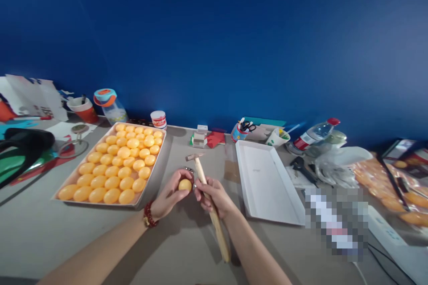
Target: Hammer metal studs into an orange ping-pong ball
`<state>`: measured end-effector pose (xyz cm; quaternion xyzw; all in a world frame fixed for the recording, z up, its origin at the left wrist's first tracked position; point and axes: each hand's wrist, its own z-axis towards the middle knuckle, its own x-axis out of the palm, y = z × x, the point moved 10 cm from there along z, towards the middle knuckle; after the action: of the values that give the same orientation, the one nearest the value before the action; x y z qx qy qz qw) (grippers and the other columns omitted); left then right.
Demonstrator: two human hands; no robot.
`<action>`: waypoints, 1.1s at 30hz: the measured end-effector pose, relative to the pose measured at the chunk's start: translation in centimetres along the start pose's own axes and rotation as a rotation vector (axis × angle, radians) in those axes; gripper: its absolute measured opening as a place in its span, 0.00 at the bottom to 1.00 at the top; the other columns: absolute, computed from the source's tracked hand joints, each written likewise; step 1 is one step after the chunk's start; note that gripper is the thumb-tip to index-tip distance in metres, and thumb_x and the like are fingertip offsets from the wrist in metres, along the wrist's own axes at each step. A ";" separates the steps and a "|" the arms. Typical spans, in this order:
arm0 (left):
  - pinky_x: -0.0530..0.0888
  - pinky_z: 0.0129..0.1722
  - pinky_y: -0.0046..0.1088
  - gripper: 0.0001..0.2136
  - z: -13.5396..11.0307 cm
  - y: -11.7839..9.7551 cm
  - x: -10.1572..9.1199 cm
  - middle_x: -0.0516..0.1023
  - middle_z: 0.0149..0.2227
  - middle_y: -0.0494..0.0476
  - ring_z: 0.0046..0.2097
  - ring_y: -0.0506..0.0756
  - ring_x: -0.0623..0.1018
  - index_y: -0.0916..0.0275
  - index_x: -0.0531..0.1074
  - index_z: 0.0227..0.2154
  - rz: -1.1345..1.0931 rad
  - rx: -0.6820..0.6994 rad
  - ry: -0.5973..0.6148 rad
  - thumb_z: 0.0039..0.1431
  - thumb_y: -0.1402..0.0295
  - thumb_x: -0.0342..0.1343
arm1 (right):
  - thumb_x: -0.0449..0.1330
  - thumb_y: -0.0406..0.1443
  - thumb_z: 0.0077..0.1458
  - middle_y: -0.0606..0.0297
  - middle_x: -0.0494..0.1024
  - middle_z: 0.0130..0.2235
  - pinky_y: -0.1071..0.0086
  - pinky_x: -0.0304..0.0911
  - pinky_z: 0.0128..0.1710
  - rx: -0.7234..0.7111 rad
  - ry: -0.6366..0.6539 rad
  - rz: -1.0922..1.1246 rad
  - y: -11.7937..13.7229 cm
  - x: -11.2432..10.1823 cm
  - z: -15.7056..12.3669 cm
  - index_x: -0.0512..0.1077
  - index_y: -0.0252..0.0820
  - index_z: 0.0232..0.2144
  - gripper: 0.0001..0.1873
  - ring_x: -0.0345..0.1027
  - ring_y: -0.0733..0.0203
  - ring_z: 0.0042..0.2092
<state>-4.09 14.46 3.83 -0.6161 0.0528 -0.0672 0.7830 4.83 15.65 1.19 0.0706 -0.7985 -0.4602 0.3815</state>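
My left hand is closed around a yellow-orange ball that looks like a ping-pong ball. A small metallic thing shows at its fingertips, too small to name. In my right hand a hammer with a pale wooden handle is gripped, its head pointing away from me. A tiny shiny bit sits at the right fingertips; I cannot tell what it is. To the left, a shallow box holds many similar balls in rows.
A white shallow box lid lies right of my hands. Behind stand small boxes, a pen cup with scissors and a round red-and-white tub. A bottle and bagged balls are at right, a drink jug at left.
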 end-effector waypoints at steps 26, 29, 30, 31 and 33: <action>0.75 0.45 0.33 0.17 -0.7 -1.8 -0.9 0.71 0.53 0.63 0.52 0.59 0.73 0.57 0.68 0.52 0.354 0.137 -0.077 0.61 0.66 0.54 | 0.65 0.43 0.51 0.75 0.69 0.16 0.82 0.49 0.08 -0.165 -0.058 -0.074 0.2 -0.3 0.0 0.65 0.41 0.30 0.15 0.48 0.76 0.11; 0.73 0.50 0.36 0.17 -0.7 -2.5 -0.6 0.69 0.53 0.63 0.54 0.60 0.70 0.56 0.66 0.54 0.393 0.196 -0.083 0.62 0.69 0.52 | 0.65 0.44 0.51 0.74 0.69 0.17 0.81 0.50 0.08 -0.175 -0.072 -0.097 0.3 -0.5 -0.1 0.65 0.41 0.30 0.15 0.49 0.76 0.11; 0.70 0.53 0.38 0.18 -0.8 -2.8 -0.5 0.69 0.53 0.63 0.56 0.60 0.69 0.56 0.66 0.55 0.408 0.224 -0.084 0.62 0.70 0.52 | 0.64 0.44 0.51 0.74 0.69 0.17 0.81 0.50 0.08 -0.180 -0.077 -0.108 0.4 -0.5 -0.1 0.65 0.41 0.29 0.15 0.49 0.75 0.11; 0.69 0.55 0.39 0.18 -0.8 -3.1 -0.4 0.69 0.54 0.63 0.56 0.60 0.68 0.55 0.66 0.55 0.418 0.247 -0.082 0.62 0.71 0.51 | 0.64 0.44 0.52 0.73 0.70 0.17 0.81 0.50 0.08 -0.185 -0.080 -0.115 0.5 -0.5 -0.1 0.65 0.41 0.29 0.15 0.50 0.75 0.11; 0.68 0.56 0.39 0.19 -0.9 -3.3 -0.2 0.68 0.54 0.62 0.57 0.60 0.68 0.55 0.65 0.56 0.421 0.271 -0.066 0.62 0.72 0.51 | 0.64 0.44 0.52 0.73 0.70 0.17 0.81 0.50 0.08 -0.197 -0.083 -0.117 0.7 -0.5 -0.1 0.65 0.41 0.29 0.15 0.50 0.75 0.11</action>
<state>-4.56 12.86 6.83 -0.4828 0.1451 0.1110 0.8564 5.42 16.18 1.48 0.0601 -0.7591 -0.5604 0.3258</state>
